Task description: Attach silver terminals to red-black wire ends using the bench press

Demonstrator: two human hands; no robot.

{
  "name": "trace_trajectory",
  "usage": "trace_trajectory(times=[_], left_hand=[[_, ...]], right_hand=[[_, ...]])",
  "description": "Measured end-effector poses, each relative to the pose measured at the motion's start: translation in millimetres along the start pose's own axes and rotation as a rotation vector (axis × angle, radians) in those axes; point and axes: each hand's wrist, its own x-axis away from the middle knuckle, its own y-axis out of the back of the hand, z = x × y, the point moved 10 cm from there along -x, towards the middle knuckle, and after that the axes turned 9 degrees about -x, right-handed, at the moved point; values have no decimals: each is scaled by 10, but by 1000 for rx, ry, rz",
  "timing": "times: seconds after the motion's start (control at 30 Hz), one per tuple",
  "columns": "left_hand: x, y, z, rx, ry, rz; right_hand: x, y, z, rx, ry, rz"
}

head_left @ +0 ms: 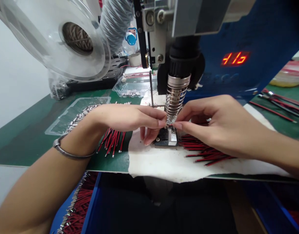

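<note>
Two hands fill my feed; how do they stand?

From my remote seat I see the left hand [130, 118] and the right hand [212, 120], fingertips pinched narrow on one small workpiece [169, 124]. It sits just below the spring-sleeved soldering head [175, 94], over the black fixture [161, 140]. I can't make out its exact shape.

And the stock?

Red-and-black wires [205, 151] lie on the white cloth [159, 165], which reaches past the front edge of the table [18, 146]; their near ends show no connector. A second bunch of wires [115, 139] lies left of the cloth, near that edge. Metal connectors [83, 113] sit in a clear tray [52, 130] towards the table's left edge.

How far along, then?

Partway, I judge. Below the front edge, a blue bin [91, 201] holds many metal-tipped wires [78, 198], which look done. The cloth's wires seem left to do; I can't tell about the second bunch.
</note>
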Motion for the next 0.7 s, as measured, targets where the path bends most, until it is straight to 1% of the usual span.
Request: trace_trajectory(times=[0.17,0.37,0.7], left_hand=[[-7,-3,14,-3,-1,2],[-9,9,32,-2,32,-11],[-7,-1,12,22,14,-8]], right_hand=[[3,5,24,-8,23,-12],[7,4,15,6,7,-17],[8,7,20,7,11,-20]])
